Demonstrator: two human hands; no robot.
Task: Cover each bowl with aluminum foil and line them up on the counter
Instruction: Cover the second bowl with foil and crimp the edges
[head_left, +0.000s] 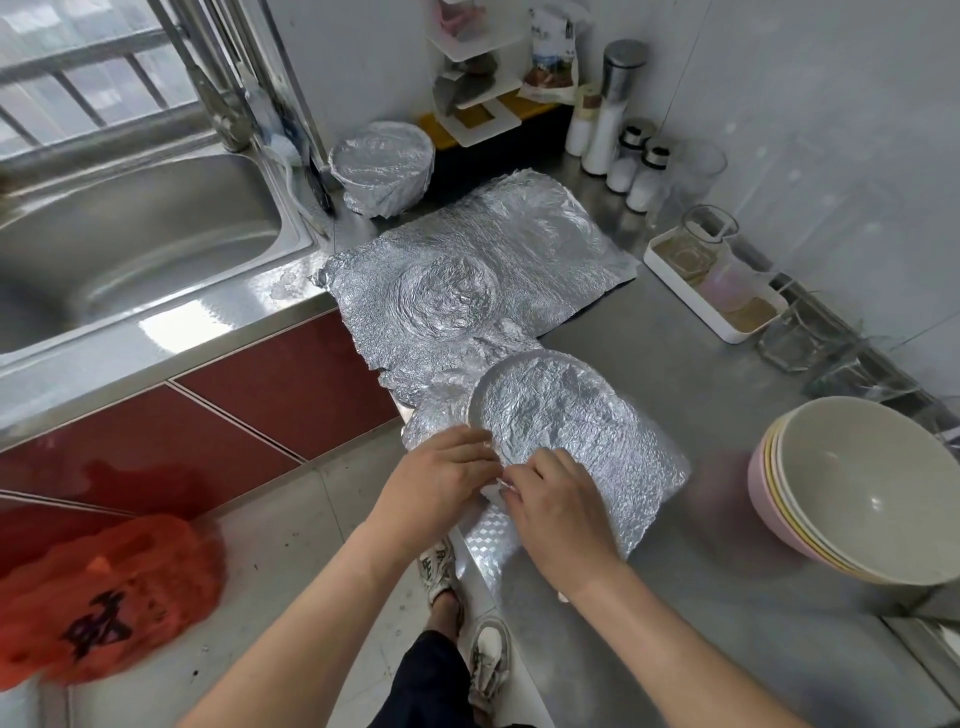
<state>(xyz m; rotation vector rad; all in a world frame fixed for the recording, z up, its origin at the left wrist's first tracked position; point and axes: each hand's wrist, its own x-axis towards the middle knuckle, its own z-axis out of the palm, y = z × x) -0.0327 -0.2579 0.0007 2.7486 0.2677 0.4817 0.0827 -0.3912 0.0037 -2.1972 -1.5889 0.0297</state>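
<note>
Head view, lower centre: bowl (482, 388) under a foil sheet (639, 467), left hand (441, 478) and right hand (556, 499) both pinching its near edge at the rim. One wrapped bowl (382, 166) stands upper centre; stacked bowls (857, 488) (uncovered) wait at right. Risk — a hard tug could tear the thin foil, or drag the bowl off the near counter (675, 364) edge.

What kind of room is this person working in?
Most likely a home kitchen: a steel sink, stacked bowls and seasoning shakers on a metal counter, and the left hand and right hand pinching foil over a bowl.
</note>
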